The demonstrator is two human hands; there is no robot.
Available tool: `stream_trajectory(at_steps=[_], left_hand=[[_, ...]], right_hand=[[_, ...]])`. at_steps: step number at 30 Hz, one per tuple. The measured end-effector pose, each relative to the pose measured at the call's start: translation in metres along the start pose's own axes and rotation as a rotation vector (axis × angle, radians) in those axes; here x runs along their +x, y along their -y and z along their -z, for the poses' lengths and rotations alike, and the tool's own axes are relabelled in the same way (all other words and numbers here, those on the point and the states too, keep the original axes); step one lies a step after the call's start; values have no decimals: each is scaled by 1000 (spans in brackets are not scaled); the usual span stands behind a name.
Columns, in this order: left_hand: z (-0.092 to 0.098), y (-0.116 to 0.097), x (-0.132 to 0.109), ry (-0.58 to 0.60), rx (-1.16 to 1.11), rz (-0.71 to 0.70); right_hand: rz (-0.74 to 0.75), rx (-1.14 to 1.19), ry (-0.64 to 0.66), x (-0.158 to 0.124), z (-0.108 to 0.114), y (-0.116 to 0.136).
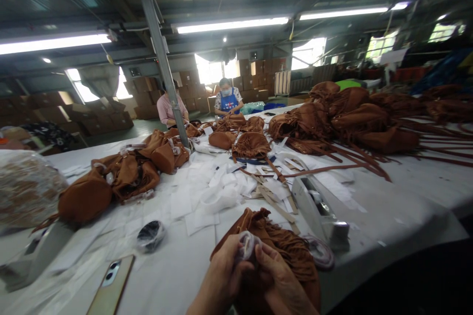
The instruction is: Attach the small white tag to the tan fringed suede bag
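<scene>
Both hands at the near edge of the white bench [388, 216]: left hand [225, 275] and right hand [277, 280] pinch a small clear plastic wrap [247, 245] between fingertips, over a brown fringed bag [273, 236]. Phone [111, 285] lies left; tape dispenser [320, 209] right.

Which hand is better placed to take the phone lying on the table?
Left. The left hand is nearer the phone, which lies to its left. The right hand is farther away; both pinch a clear wrapped piece over the fringed brown bag.
</scene>
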State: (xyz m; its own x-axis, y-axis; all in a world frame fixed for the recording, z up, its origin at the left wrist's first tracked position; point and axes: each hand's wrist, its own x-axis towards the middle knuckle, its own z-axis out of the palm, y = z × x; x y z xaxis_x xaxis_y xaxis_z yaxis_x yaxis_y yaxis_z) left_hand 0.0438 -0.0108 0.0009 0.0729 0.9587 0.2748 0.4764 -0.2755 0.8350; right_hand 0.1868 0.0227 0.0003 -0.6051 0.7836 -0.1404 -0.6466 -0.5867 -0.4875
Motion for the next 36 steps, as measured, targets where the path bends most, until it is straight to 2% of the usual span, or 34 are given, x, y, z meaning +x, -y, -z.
stream_trajectory(at_steps=[4, 8, 13, 15, 19, 22, 30, 34, 36], left_hand=[[2, -5, 0, 18, -65, -20], [-5, -6, -1, -45, -96, 18], [-12, -3, -3, -95, -185, 39], [-8, 2, -2, -140, -319, 107], [6, 15, 1, -307, -844, 352], [13, 21, 4, -272, -1057, 413], [5, 17, 3, -233, -1045, 401], [2, 22, 1, -237, -1041, 461], [2, 26, 1, -252, -1050, 475]], right_hand=[[64, -136, 23, -2, -8, 1], [185, -168, -9, 0, -10, -6], [193, -170, -25, 0, -10, -11], [216, -263, -71, 0, -8, -8], [410, -672, -196, 4, -2, 0], [444, -816, -148, 13, 1, 2], [393, -1038, -89, 33, -21, 0], [462, -1206, -258, 34, -27, -4], [495, -1251, -244, 33, -23, -4]])
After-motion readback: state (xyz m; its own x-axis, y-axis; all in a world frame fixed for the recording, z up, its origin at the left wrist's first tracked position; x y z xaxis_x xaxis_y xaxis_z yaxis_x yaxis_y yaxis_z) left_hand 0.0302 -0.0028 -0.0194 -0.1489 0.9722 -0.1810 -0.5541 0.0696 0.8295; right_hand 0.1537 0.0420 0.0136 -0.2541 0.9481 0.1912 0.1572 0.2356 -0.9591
